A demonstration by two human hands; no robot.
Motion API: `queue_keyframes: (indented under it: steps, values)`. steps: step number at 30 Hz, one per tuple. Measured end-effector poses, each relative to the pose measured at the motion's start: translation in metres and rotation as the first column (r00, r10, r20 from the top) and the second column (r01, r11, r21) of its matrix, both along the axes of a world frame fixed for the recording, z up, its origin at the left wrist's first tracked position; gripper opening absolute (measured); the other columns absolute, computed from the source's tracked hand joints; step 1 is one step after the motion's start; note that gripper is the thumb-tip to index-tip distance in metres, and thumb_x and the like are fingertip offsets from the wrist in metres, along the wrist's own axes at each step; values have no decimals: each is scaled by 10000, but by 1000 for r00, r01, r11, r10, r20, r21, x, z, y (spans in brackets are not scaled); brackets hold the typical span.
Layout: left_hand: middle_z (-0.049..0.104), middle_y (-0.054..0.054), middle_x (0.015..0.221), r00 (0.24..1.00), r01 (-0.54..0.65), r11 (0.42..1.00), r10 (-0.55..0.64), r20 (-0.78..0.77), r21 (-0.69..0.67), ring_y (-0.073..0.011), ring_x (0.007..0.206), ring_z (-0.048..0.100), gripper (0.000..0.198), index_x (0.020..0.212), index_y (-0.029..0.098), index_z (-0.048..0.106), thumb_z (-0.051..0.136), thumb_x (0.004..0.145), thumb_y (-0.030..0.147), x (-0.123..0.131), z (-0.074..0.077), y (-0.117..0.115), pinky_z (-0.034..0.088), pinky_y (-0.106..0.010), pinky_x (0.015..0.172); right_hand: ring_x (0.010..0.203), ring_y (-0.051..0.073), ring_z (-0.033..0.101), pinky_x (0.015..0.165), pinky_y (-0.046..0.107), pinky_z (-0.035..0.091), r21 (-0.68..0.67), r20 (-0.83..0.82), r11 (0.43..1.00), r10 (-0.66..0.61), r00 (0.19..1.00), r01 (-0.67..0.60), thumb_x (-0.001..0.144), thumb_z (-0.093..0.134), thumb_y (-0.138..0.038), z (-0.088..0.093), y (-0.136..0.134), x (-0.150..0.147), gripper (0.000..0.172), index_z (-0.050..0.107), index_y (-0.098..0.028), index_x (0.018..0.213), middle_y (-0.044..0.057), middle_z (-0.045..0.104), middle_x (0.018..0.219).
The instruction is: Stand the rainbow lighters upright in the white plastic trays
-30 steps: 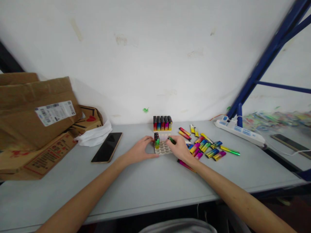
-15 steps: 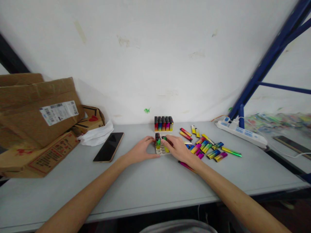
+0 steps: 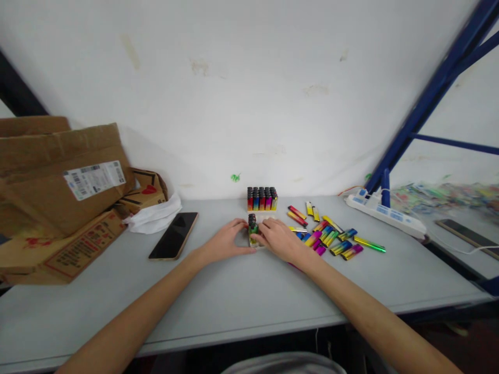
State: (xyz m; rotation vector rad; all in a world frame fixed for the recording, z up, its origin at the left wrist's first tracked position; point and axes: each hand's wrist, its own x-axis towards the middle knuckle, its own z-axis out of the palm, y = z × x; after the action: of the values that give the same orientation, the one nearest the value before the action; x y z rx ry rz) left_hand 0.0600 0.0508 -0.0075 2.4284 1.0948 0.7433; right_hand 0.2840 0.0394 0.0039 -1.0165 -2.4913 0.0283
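Observation:
A white tray (image 3: 262,246) with round-cornered slots stands in the middle of the table, mostly covered by my right hand. Upright lighters with black tops (image 3: 252,220) fill its left side. My left hand (image 3: 224,240) curves around the tray's left edge, thumb at the front corner and fingers farther back, gripping it. Over the tray, my right hand (image 3: 278,239) is closed in a pinch on a lighter (image 3: 255,237) with a green and yellow body, beside the standing ones. The fingertips partly hide this lighter.
Behind stands a full tray of lighters (image 3: 262,200) against the wall. Loose metallic-coloured lighters (image 3: 329,238) lie to the right, near a power strip (image 3: 385,214). On the left are a phone (image 3: 173,235), white crumpled paper (image 3: 154,215) and cardboard boxes (image 3: 58,182).
My right hand has shifted left with the green and yellow lighter, from the tray's middle to the standing lighters on its left. My left hand has stayed at the tray's edge.

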Motion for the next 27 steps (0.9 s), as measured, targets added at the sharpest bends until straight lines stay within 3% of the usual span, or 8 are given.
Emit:
queue_keyframes:
  steps: [5, 10, 12, 15, 18, 22, 27]
  values:
    - [656, -128, 1299, 1000, -8, 1000, 8, -10, -9, -329, 1194, 640, 640, 1245, 212, 656, 803, 759, 602, 0, 2, -1, 502, -479, 1096, 767, 197, 586, 764, 321, 434, -104, -73, 992, 60, 996, -67, 1059, 485, -485, 11, 4, 18, 397, 681, -178, 902, 73, 656, 841]
    - [654, -124, 1316, 1000, -23, 1000, 23, -19, -14, -338, 1201, 642, 651, 1247, 219, 661, 801, 751, 616, -1, 3, -1, 499, -488, 1108, 808, 211, 623, 788, 338, 457, -131, -130, 984, -136, 982, 119, 1045, 503, -347, 27, 25, 85, 286, 732, -178, 1020, 112, 726, 977]
    - [652, -127, 1321, 999, -27, 1000, 27, -23, -14, -342, 1206, 642, 653, 1243, 222, 664, 801, 747, 624, -1, 2, -1, 499, -491, 1111, 810, 232, 645, 799, 351, 474, -205, -72, 965, -183, 981, 165, 968, 604, -340, 30, 33, 111, 230, 764, -175, 963, 117, 749, 960]
    - [649, -132, 1327, 999, -30, 999, 30, -29, -12, -348, 1212, 639, 663, 1241, 221, 666, 804, 738, 631, -2, 0, 1, 496, -496, 1115, 826, 243, 679, 795, 338, 502, -386, 1, 913, -144, 990, 133, 883, 690, -374, 29, 40, 136, 211, 789, -193, 923, 94, 773, 936]
    - [638, -148, 1335, 998, -35, 999, 34, -45, -22, -353, 1225, 632, 685, 1253, 202, 658, 805, 738, 630, -2, -1, 2, 490, -498, 1120, 816, 242, 682, 789, 335, 509, -451, 18, 884, -130, 991, 124, 825, 731, -347, 25, 42, 142, 175, 795, -201, 897, 86, 776, 915]
    - [646, -145, 1326, 999, -39, 999, 38, -39, -25, -355, 1221, 637, 689, 1256, 205, 657, 808, 733, 628, -1, 1, 1, 495, -503, 1112, 829, 243, 672, 786, 337, 499, -410, -5, 900, -161, 987, 145, 806, 754, -356, 22, 39, 138, 168, 779, -205, 873, 87, 770, 930]
    - [643, -142, 1334, 999, -37, 999, 37, -35, -18, -351, 1215, 641, 692, 1256, 203, 657, 809, 732, 629, -1, 2, 0, 497, -499, 1109, 826, 231, 656, 769, 349, 501, -369, -214, 920, -223, 951, 133, 883, 684, -477, 31, 35, 129, 304, 743, -194, 976, 87, 761, 940]
